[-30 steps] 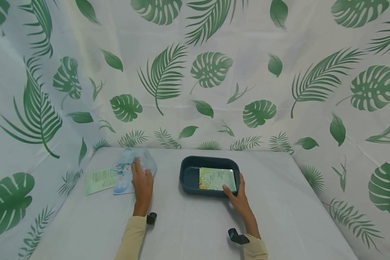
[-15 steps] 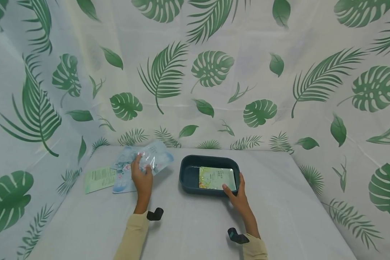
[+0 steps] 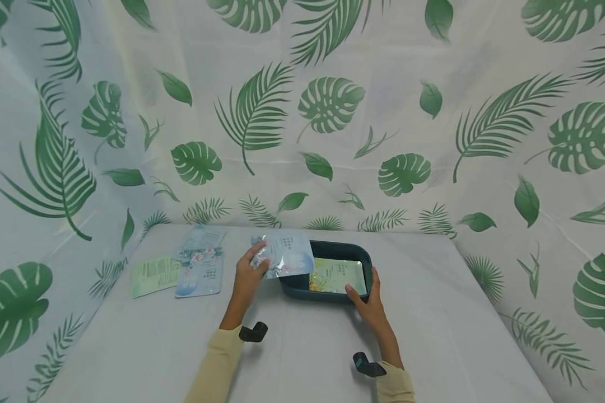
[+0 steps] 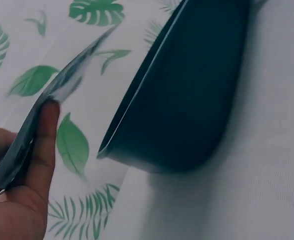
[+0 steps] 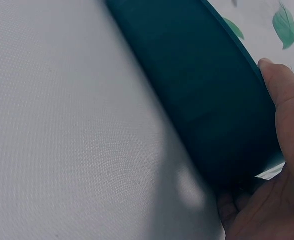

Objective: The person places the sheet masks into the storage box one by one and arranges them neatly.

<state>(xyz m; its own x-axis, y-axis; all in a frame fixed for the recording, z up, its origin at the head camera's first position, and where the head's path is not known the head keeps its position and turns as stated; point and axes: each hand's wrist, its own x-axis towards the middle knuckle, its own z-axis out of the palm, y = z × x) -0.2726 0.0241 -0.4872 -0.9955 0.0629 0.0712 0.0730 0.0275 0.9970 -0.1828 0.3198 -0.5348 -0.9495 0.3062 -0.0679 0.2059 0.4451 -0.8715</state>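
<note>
My left hand (image 3: 248, 278) pinches a shiny pale-blue flat sachet (image 3: 287, 254) by its left end, between thumb and fingers. The sachet hangs tilted over the left part of a dark teal rectangular tub (image 3: 294, 292), partly hiding it. Seen edge-on in the left wrist view, the sachet (image 4: 62, 82) is apart from the tub wall (image 4: 186, 95). My right hand (image 3: 370, 305) grips the tub's front right corner, its thumb over the rim, as the right wrist view also shows at the tub wall (image 5: 201, 90). Inside the tub lies a green-yellow sachet (image 3: 336, 275).
Left on the white table (image 3: 292, 352) lie a light-green sachet (image 3: 155, 276) and a blue floral sachet (image 3: 199, 275). Another blue sachet (image 3: 201, 238) lies behind, partly overlapped. A leaf-print cloth (image 3: 333, 184) hangs behind and at the sides.
My left hand has lifted one blue sachet from the pile at left and carried it right, over the tub. The right hand and tub have stayed in place.
</note>
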